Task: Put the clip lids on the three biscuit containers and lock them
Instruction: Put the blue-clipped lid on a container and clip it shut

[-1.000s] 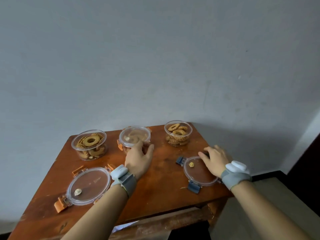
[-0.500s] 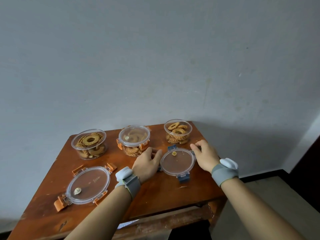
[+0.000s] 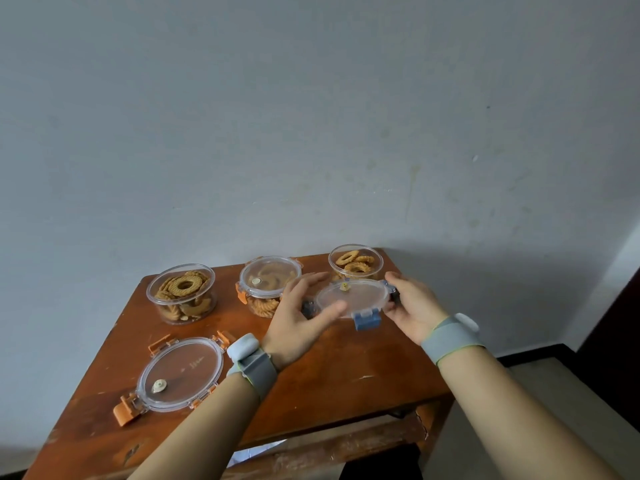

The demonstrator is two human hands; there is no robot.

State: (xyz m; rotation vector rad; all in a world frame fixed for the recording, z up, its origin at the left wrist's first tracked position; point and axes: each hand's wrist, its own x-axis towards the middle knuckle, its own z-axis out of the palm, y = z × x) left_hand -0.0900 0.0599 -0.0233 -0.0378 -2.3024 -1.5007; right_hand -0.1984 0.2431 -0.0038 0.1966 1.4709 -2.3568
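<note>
Both hands are holding the blue-clip lid (image 3: 351, 295) roughly level above the table (image 3: 346, 368): left hand (image 3: 298, 322) & right hand (image 3: 412, 306) pinching opposite edges. Open right container (image 3: 356, 262) is sitting just beyond (w/ 2 others leftward).

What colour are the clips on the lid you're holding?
Blue, on the held lid; clearest in the head view.

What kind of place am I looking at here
Probably a plain room in a home: a worn wooden table against a bare grey wall, with open biscuit containers and a loose clip lid on it.
</note>
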